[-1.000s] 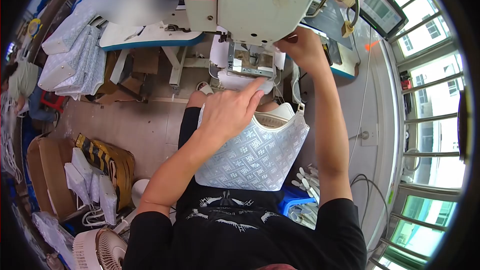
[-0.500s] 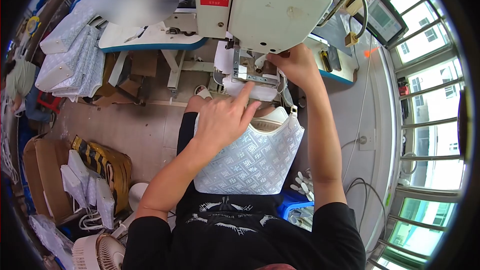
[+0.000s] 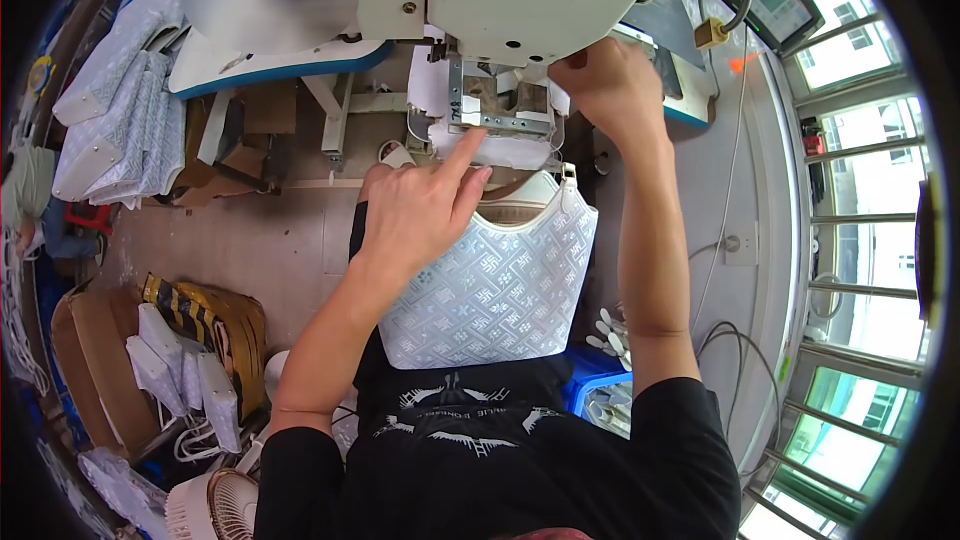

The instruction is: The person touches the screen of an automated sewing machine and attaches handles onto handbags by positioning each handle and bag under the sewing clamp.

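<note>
A pale patterned handbag [image 3: 490, 290] rests on my lap, its opening towards the sewing machine [image 3: 550, 0]. Under the machine head sits a metal clamp frame [image 3: 510, 124] over white material. My left hand [image 3: 420, 210] has its fingers apart, the index fingertip at the frame's front edge and the palm beside the bag's upper left side. At the right of the machine head is my right hand [image 3: 615, 90], its fingers curled and partly hidden by the machine; what they hold, if anything, cannot be made out.
Several patterned bags [image 3: 120, 130] are stacked at the left by a white table [image 3: 270, 65]. Lower left are a cardboard box [image 3: 100, 370], a yellow bag [image 3: 240, 320] and a fan [image 3: 210, 505]. A blue bin [image 3: 590, 380] stands right of my lap. Part of a person [image 3: 50, 230] shows far left.
The view has shifted. My left index finger has moved left along the front of the clamp frame. My right hand has stayed beside the machine head, its fingers now more curled.
</note>
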`<action>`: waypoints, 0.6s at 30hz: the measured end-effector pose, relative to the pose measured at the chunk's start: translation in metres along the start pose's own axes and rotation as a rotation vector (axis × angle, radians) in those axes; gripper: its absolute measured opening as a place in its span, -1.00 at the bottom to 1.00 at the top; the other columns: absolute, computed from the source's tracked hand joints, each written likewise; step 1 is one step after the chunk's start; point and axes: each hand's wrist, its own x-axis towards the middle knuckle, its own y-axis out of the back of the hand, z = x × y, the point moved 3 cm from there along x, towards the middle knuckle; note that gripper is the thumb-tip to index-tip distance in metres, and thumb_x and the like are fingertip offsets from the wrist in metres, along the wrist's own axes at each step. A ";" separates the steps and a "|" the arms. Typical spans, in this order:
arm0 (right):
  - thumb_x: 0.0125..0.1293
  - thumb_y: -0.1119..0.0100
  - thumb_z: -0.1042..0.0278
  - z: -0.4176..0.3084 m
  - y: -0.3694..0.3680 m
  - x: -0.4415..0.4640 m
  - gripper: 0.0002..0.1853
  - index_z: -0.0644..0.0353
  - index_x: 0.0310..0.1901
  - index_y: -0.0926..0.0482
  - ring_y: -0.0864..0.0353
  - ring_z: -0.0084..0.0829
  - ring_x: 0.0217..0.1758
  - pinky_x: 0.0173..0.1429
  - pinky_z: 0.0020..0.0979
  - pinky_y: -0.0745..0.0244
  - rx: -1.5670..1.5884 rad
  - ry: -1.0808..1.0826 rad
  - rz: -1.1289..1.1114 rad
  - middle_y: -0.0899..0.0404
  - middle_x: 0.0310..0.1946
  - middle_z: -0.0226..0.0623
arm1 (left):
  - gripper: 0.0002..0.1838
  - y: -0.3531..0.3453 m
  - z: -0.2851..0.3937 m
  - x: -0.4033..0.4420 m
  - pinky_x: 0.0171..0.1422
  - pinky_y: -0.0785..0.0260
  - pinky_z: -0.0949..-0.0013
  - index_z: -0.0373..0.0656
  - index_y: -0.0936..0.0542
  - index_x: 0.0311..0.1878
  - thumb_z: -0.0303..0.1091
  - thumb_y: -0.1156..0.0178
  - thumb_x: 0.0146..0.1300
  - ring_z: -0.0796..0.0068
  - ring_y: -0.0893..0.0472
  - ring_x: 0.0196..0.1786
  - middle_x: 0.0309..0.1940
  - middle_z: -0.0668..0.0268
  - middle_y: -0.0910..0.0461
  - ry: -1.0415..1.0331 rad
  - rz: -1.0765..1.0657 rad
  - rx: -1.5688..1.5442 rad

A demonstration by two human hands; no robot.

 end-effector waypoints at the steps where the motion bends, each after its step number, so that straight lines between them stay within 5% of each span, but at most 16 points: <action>1: 0.22 -0.41 0.35 0.004 -0.002 0.004 -0.76 0.23 -0.09 -0.77 -0.79 -0.11 -0.28 -0.12 -0.25 -0.65 0.001 -0.004 -0.004 -0.80 -0.36 -0.17 | -0.57 0.000 0.000 0.000 -0.40 -0.51 0.03 0.02 -0.58 0.37 -0.08 -0.22 0.53 0.12 -0.68 -0.58 -0.63 0.24 -0.65 0.001 -0.005 -0.001; 4: 0.19 -0.43 0.39 0.013 -0.007 0.025 -0.71 0.18 -0.04 -0.76 -0.77 -0.03 -0.23 -0.06 -0.21 -0.66 0.049 0.380 0.061 -0.79 -0.27 -0.13 | -0.57 0.000 -0.001 0.001 -0.40 -0.51 0.01 0.02 -0.59 0.36 -0.08 -0.21 0.54 0.10 -0.70 -0.56 -0.62 0.21 -0.66 0.010 -0.040 -0.002; 8: 0.16 -0.48 0.42 0.011 -0.027 0.024 -0.64 0.21 0.03 -0.73 -0.77 0.00 -0.12 0.01 -0.17 -0.67 0.396 0.525 -0.048 -0.79 -0.16 -0.07 | -0.58 -0.005 -0.002 0.004 -0.38 -0.51 -0.02 0.03 -0.59 0.37 -0.09 -0.20 0.55 0.07 -0.69 -0.56 -0.61 0.21 -0.67 0.038 -0.075 -0.016; 13: 0.16 -0.53 0.42 0.012 -0.035 0.022 -0.61 0.20 0.06 -0.74 -0.78 -0.03 -0.06 0.03 -0.17 -0.68 0.374 0.405 -0.086 -0.79 -0.07 -0.09 | -0.57 -0.007 -0.003 0.006 -0.38 -0.52 -0.03 0.04 -0.58 0.39 -0.13 -0.20 0.53 0.02 -0.69 -0.55 -0.61 0.19 -0.67 0.011 -0.090 0.004; 16: 0.18 -0.46 0.44 0.011 -0.029 0.017 -0.80 0.20 -0.14 -0.76 -0.76 -0.03 -0.27 -0.17 -0.14 -0.65 0.475 0.535 0.123 -0.76 -0.32 -0.08 | -0.53 -0.011 -0.002 0.010 -0.37 -0.53 -0.03 0.04 -0.57 0.40 -0.20 -0.22 0.45 0.00 -0.69 -0.56 -0.63 0.16 -0.66 -0.030 -0.140 0.059; 18: 0.18 -0.45 0.45 0.012 -0.030 0.013 -0.80 0.20 -0.14 -0.76 -0.76 -0.03 -0.26 -0.16 -0.13 -0.65 0.511 0.520 0.095 -0.76 -0.31 -0.08 | -0.52 -0.012 0.000 0.012 -0.36 -0.53 -0.03 0.05 -0.57 0.39 -0.22 -0.23 0.43 0.00 -0.68 -0.56 -0.63 0.16 -0.65 -0.030 -0.144 0.075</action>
